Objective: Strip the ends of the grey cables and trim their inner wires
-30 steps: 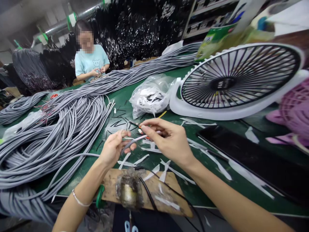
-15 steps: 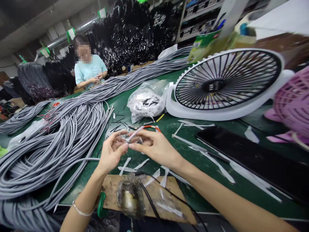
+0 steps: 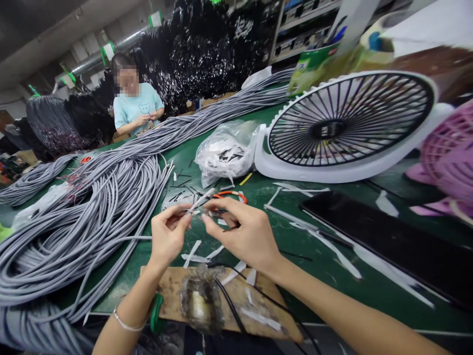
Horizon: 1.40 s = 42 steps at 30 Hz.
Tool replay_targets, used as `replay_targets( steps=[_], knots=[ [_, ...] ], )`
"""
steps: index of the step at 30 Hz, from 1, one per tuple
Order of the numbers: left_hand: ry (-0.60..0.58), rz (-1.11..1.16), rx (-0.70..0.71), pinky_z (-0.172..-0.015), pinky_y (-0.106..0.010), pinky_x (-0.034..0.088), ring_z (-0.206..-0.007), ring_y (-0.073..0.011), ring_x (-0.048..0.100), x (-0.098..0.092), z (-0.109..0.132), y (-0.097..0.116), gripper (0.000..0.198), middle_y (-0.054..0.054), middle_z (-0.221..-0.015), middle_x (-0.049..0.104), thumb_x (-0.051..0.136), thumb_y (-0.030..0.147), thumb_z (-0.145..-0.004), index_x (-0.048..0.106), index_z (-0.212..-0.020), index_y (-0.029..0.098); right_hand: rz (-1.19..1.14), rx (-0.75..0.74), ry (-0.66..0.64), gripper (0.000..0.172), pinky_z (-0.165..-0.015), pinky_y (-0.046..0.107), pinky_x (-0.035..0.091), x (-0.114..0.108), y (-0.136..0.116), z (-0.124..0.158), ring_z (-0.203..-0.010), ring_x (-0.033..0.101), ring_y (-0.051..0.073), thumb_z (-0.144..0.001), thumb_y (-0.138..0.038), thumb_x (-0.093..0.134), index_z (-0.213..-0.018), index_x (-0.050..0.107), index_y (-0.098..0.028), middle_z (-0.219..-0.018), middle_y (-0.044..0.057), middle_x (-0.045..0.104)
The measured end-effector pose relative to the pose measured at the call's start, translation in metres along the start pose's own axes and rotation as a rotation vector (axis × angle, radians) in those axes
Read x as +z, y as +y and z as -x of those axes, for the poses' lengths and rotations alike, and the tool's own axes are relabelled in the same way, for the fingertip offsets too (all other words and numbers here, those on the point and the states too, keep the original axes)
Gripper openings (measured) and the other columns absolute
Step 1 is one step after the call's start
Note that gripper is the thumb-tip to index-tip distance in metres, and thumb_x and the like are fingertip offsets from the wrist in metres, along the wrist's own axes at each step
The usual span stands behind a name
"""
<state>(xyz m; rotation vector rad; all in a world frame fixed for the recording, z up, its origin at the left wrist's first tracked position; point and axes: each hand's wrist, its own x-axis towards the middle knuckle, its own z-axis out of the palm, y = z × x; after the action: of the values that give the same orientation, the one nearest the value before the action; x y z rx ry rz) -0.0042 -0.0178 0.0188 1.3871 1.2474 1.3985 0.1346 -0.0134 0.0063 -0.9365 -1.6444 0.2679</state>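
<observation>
My left hand (image 3: 168,236) is closed in a pinch on the end of a grey cable (image 3: 138,238), which runs in from the coil at the left. A thin pale strip or sleeve (image 3: 201,199) slants up and right from its fingertips. Just to the right is my right hand (image 3: 244,231), its thumb and forefinger apart with a small gap before the cable end. Its other fingers are curled and partly hidden. Behind it, an orange-handled tool (image 3: 242,195) lies on the green table, mostly covered by the hand.
A large grey cable bundle (image 3: 111,197) covers the left side. Beyond my hands are a plastic bag of scraps (image 3: 229,153) and a white fan (image 3: 314,175). A black tablet-like slab (image 3: 384,241) lies at right; a wooden board (image 3: 258,301) sits in front. A co-worker (image 3: 138,108) sits across.
My right hand has drawn back slightly to the right from the cable end, and its thumb and forefinger have parted. The left hand has shifted a little left, still pinching the cable.
</observation>
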Motion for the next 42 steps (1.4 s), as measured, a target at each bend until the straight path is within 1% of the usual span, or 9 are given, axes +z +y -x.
replay_targets(
  steps=[7, 15, 21, 24, 31, 34, 38, 40, 42],
  knots=[
    [0.022, -0.166, 0.057, -0.069, -0.023, 0.053, -0.072, -0.0144, 0.065, 0.002, 0.007, -0.009, 0.016, -0.006, -0.081, 0.07, 0.065, 0.019, -0.068, 0.068, -0.082, 0.013, -0.055, 0.063, 0.036, 0.013, -0.032, 0.016, 0.028, 0.009, 0.002, 0.008, -0.031, 0.033, 0.002, -0.076, -0.02, 0.056, -0.08, 0.044, -0.019, -0.065, -0.003, 0.061],
    [0.044, -0.274, 0.101, -0.07, -0.026, 0.055, -0.07, -0.0163, 0.066, 0.003, 0.009, -0.009, 0.012, -0.005, -0.077, 0.072, 0.064, 0.018, -0.067, 0.07, -0.077, 0.015, 0.006, 0.027, 0.075, 0.013, -0.035, 0.015, 0.03, 0.011, -0.003, 0.011, -0.031, 0.036, 0.002, -0.07, -0.01, 0.049, -0.074, 0.042, -0.021, -0.052, -0.007, 0.054],
    [0.002, -0.298, 0.09, -0.068, -0.025, 0.052, -0.072, -0.0162, 0.066, 0.001, 0.006, -0.01, 0.013, -0.006, -0.079, 0.072, 0.064, 0.018, -0.069, 0.071, -0.079, 0.015, -0.374, 0.334, -0.056, 0.018, -0.033, 0.015, 0.021, 0.008, 0.0, 0.003, -0.033, 0.027, 0.0, -0.063, -0.018, 0.054, -0.073, 0.039, -0.02, -0.061, -0.003, 0.057],
    [-0.017, -0.364, 0.089, -0.06, -0.022, 0.049, -0.07, -0.0163, 0.065, 0.0, 0.005, -0.009, 0.014, -0.006, -0.078, 0.072, 0.064, 0.023, -0.07, 0.072, -0.079, 0.017, -0.573, 0.491, -0.1, 0.024, -0.033, 0.014, 0.018, 0.009, 0.003, -0.001, -0.035, 0.022, -0.001, -0.059, -0.022, 0.057, -0.073, 0.038, -0.019, -0.064, -0.003, 0.058],
    [0.047, -0.444, 0.07, -0.051, -0.02, 0.044, -0.061, -0.0154, 0.062, -0.001, 0.002, -0.006, 0.013, -0.004, -0.066, 0.07, 0.066, 0.028, -0.066, 0.071, -0.067, 0.016, -0.832, 0.625, -0.268, 0.029, -0.035, 0.012, 0.018, 0.007, 0.0, -0.005, -0.035, 0.023, -0.002, -0.054, -0.02, 0.061, -0.07, 0.036, -0.02, -0.06, -0.008, 0.051],
    [0.118, -0.414, 0.031, -0.051, -0.021, 0.046, -0.056, -0.0152, 0.061, -0.004, -0.003, -0.008, 0.016, -0.004, -0.062, 0.068, 0.067, 0.031, -0.063, 0.068, -0.064, 0.014, -0.887, 0.578, -0.317, 0.028, -0.034, 0.012, 0.021, 0.006, -0.001, -0.007, -0.035, 0.025, -0.003, -0.053, -0.017, 0.061, -0.071, 0.04, -0.019, -0.063, -0.008, 0.052],
    [0.122, -0.273, -0.045, -0.04, -0.02, 0.041, -0.04, -0.0118, 0.053, -0.006, -0.011, -0.009, 0.028, 0.001, -0.047, 0.059, 0.067, 0.04, -0.06, 0.059, -0.064, 0.014, -0.815, 0.449, -0.342, 0.021, -0.034, 0.014, 0.021, 0.003, 0.0, -0.007, -0.035, 0.023, -0.001, -0.059, -0.019, 0.058, -0.073, 0.042, -0.019, -0.068, -0.006, 0.057],
    [0.113, -0.234, -0.064, -0.037, -0.019, 0.039, -0.037, -0.011, 0.05, -0.007, -0.014, -0.01, 0.032, 0.003, -0.044, 0.055, 0.067, 0.044, -0.059, 0.054, -0.065, 0.015, -0.637, 0.322, -0.282, 0.017, -0.037, 0.015, 0.026, 0.004, 0.0, -0.005, -0.038, 0.03, 0.0, -0.062, -0.019, 0.057, -0.074, 0.044, -0.019, -0.069, -0.005, 0.059],
    [0.1, -0.232, -0.068, -0.037, -0.019, 0.039, -0.036, -0.0105, 0.049, -0.008, -0.015, -0.011, 0.036, 0.004, -0.042, 0.053, 0.068, 0.046, -0.057, 0.053, -0.066, 0.015, -0.352, 0.157, -0.179, 0.014, -0.044, 0.017, 0.033, 0.006, 0.001, -0.002, -0.046, 0.045, 0.004, -0.065, -0.02, 0.057, -0.075, 0.048, -0.019, -0.072, -0.004, 0.062]
  ],
)
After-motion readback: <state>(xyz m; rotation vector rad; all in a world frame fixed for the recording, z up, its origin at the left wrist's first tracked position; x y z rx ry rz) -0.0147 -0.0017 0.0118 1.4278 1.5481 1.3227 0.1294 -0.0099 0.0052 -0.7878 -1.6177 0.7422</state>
